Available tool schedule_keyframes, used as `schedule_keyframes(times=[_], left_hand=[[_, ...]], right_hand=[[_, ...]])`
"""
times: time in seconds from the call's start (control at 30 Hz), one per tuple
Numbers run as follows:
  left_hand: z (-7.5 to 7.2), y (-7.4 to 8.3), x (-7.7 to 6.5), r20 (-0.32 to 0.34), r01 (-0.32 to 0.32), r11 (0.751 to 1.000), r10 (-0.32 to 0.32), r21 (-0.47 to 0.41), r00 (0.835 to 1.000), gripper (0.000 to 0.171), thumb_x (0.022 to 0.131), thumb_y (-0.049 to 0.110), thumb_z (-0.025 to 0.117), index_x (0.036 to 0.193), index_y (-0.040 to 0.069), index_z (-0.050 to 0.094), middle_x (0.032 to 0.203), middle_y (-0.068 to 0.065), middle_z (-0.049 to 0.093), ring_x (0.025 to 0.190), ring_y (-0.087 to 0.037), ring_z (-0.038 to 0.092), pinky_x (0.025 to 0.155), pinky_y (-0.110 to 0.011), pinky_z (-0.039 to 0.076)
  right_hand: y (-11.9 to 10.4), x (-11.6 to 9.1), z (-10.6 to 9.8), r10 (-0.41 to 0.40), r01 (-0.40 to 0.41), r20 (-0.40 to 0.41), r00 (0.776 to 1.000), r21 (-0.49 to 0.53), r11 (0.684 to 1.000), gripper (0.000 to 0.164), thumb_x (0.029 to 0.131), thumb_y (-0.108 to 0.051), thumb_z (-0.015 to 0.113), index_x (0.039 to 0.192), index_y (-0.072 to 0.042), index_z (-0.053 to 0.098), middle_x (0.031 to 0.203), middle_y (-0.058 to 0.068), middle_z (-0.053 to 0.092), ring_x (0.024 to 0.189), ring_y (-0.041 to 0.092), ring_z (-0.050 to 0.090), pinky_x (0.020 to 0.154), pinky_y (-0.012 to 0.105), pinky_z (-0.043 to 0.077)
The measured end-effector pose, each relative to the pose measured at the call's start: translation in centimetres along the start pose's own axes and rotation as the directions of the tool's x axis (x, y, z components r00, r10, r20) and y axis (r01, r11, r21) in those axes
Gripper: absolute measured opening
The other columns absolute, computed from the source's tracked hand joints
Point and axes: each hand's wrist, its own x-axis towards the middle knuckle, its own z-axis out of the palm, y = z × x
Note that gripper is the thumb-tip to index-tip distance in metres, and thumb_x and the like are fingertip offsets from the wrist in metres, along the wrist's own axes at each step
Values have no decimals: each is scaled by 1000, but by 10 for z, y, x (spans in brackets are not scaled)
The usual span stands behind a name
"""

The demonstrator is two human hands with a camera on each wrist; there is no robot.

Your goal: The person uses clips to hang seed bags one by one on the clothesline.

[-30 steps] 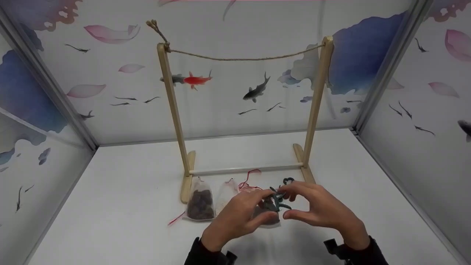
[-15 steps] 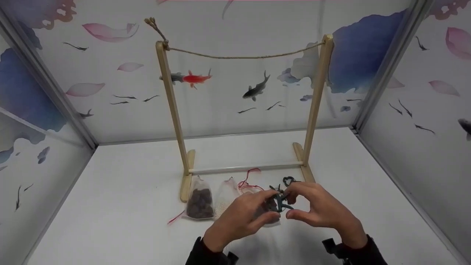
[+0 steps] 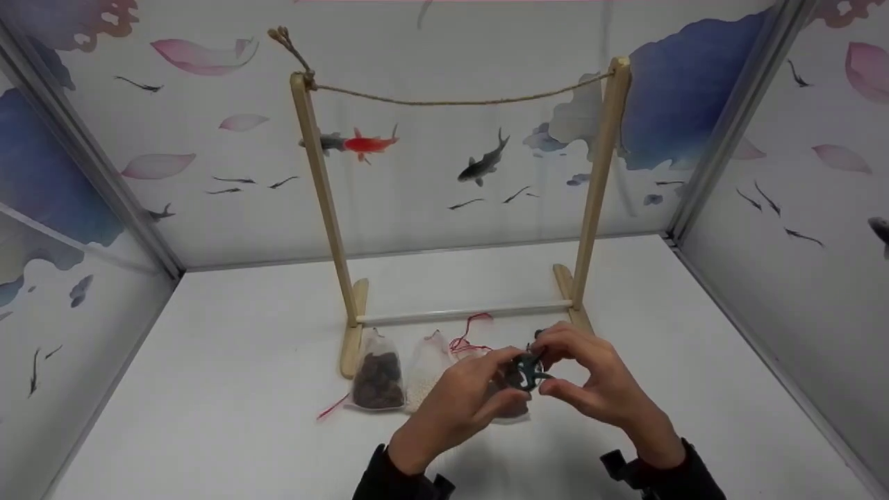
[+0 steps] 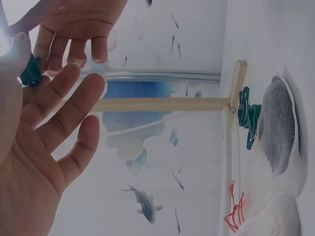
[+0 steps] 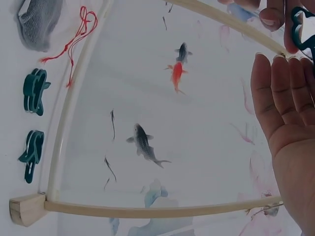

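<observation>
A small dark green plastic clip point(image 3: 526, 373) is between the two hands, above the table. My left hand point(image 3: 455, 397) pinches its left side between thumb and fingers. From the other side my right hand point(image 3: 603, 378) has thumb and forefinger on its handles, the other fingers extended. The held clip point(image 4: 31, 73) shows partly in the left wrist view, beside the fingertips. In the right wrist view two more green clips, one upper point(image 5: 35, 92) and one lower point(image 5: 32, 153), lie on the table near the rack; the right hand mostly hides them in the head view.
A wooden rack point(image 3: 321, 208) with a sagging twine line point(image 3: 451, 103) stands behind the hands. Before it lie a mesh bag of dark lumps point(image 3: 378, 382), a pale-filled bag point(image 3: 424, 368) with red string point(image 3: 472, 340) near it, and a third bag point(image 3: 512, 411) partly covered.
My right hand has moved in and slightly up, so its thumb and forefinger now meet the clip. The clip has turned between the hands. The view has tilted slightly.
</observation>
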Motion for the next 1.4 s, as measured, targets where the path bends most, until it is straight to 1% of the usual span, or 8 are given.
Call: schedule_keyframes(times=[0.23, 0.4, 0.53, 0.67, 0.8, 0.97, 1.17, 1.4], left_hand=[[1, 0, 3, -35, -21, 1000, 20, -9, 999, 51, 103, 28, 62, 147, 10, 44, 105, -2, 66, 88, -16, 67, 80, -22, 51], [3, -1, 2, -58, -23, 1000, 24, 9, 998, 55, 102, 27, 63, 150, 9, 43, 110, -3, 67, 90, -15, 66, 82, -23, 52], [5, -1, 2, -60, -7, 1000, 6, -2, 998, 57, 102, 26, 63, 151, 7, 41, 111, -4, 67, 93, -12, 66, 82, -25, 53], [6, 0, 2, -83, 17, 999, -20, -27, 996, 55, 103, 23, 62, 150, 6, 41, 108, -5, 66, 92, -11, 65, 79, -24, 54], [5, -2, 2, -107, 5, 1000, -6, -13, 994, 54, 103, 22, 63, 150, 6, 42, 108, -5, 65, 88, -14, 65, 76, -26, 54], [2, -8, 1, -110, -9, 1000, 10, 3, 994, 53, 101, 23, 65, 149, 8, 46, 110, -4, 65, 88, -12, 65, 77, -25, 53], [-1, -22, -2, -145, 88, 991, -73, 100, 987, 38, 105, 20, 59, 141, 9, 57, 105, -1, 66, 86, -9, 64, 70, -20, 50], [-3, -39, -9, -127, 260, 945, -238, 199, 963, 25, 105, 24, 60, 122, 9, 69, 103, -1, 68, 89, -14, 66, 69, -27, 52]], right_hand=[[-2, 3, 4, -11, 14, -46, 999, 47, 999, 42, 96, -26, 70, 120, 8, 62, 108, 16, 63, 95, 17, 64, 80, 23, 55], [-3, 2, 4, -11, 9, -65, 998, -25, 1000, 38, 94, -22, 72, 119, 6, 65, 108, 17, 65, 97, 17, 65, 83, 22, 54], [-3, 3, 9, -23, 16, -125, 992, -57, 998, 35, 94, -23, 71, 115, 5, 68, 106, 17, 66, 95, 17, 66, 83, 20, 54], [-3, 4, 16, -46, 50, -201, 979, 13, 999, 35, 91, -18, 73, 112, 9, 68, 110, 21, 64, 97, 18, 66, 80, 20, 55], [-4, 5, 20, -69, 96, -237, 969, 102, 990, 33, 88, -9, 75, 111, 13, 67, 116, 25, 65, 106, 19, 67, 80, 25, 57], [-5, 6, 17, -49, 77, -244, 968, 107, 991, 29, 87, -5, 76, 109, 12, 69, 113, 24, 70, 108, 19, 69, 84, 26, 56], [-6, 5, 14, -54, 65, -288, 956, 27, 998, 30, 88, -9, 76, 107, 13, 70, 108, 26, 71, 104, 18, 71, 83, 25, 56], [-4, 4, 13, -44, 54, -310, 950, 24, 998, 29, 87, -7, 78, 106, 14, 70, 107, 26, 71, 105, 20, 71, 86, 25, 55]])
